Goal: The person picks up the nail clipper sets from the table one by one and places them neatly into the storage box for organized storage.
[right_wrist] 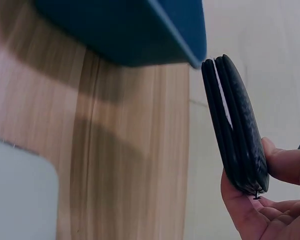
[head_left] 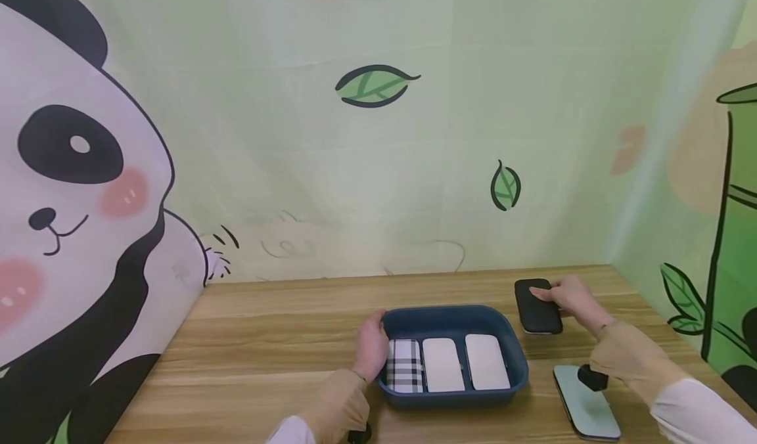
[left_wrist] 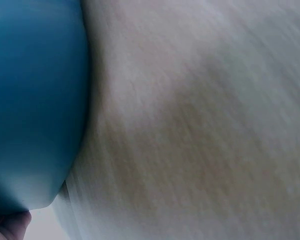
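Note:
A dark blue basin (head_left: 452, 401) with rounded corners stands on the table. Inside lie a black-and-white plaid flat case (head_left: 405, 365) and two white flat cases (head_left: 443, 365), side by side. My left hand (head_left: 372, 349) grips the basin's left rim; only a fingertip (left_wrist: 21, 222) shows at the basin wall in the left wrist view. Beyond the basin's right end, my right hand (head_left: 573, 299) pinches a black rounded folding case (head_left: 538, 307) between thumb and fingers. The right wrist view shows it edge-on, two black layers with a thin pale line between, held above the table.
A pale mint flat slab (head_left: 587, 401) with rounded corners lies on the wooden table (head_left: 266, 345), right of the basin and under my right wrist. Behind the table hangs a green backdrop (head_left: 284, 135) with a printed panda and leaves.

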Motion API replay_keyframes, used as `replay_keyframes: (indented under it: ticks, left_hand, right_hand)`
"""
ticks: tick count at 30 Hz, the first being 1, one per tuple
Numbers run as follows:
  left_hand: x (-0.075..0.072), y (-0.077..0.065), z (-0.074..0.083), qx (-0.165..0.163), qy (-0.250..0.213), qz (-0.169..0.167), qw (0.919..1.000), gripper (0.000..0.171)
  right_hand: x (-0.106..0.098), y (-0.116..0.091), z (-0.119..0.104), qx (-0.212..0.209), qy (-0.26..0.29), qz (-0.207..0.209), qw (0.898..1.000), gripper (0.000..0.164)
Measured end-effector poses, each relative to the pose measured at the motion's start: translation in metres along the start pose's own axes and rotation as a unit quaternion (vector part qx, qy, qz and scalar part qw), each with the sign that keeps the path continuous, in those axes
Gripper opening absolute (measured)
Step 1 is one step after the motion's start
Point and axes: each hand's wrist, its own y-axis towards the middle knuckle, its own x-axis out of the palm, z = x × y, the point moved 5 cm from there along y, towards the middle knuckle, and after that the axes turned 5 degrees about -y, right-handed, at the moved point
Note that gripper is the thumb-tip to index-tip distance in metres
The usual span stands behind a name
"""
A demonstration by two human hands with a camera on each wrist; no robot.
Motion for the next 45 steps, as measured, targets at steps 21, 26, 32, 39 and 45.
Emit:
replay_keyframes:
  ticks: [21, 26, 32, 39, 45]
  left_hand:
    - [0.000, 0.001, -0.002, 0.007, 0.007, 0.003, 0.9999, 0.027]
    - [-0.001, 0.001, -0.002, 0.003, 0.008, 0.000, 1.0000, 0.028]
    - [0.000, 0.001, -0.002, -0.002, 0.005, -0.003, 1.0000, 0.029]
    - [0.000, 0.002, -0.002, -0.010, 0.006, -0.007, 0.9999, 0.029]
    - [0.001, 0.002, -0.004, -0.008, 0.007, -0.004, 0.9999, 0.029]
  right_hand:
    - [0.028, -0.005, -0.036, 0.002, 0.076, -0.031, 0.997, 0.030]
    - [0.036, -0.010, -0.047, -0.012, 0.086, -0.042, 0.995, 0.028]
    - [0.047, -0.017, -0.058, -0.019, 0.084, -0.064, 0.994, 0.033]
    - [0.060, -0.016, -0.066, -0.029, 0.093, -0.070, 0.993, 0.030]
    - [0.070, -0.015, -0.070, -0.039, 0.095, -0.069, 0.992, 0.024]
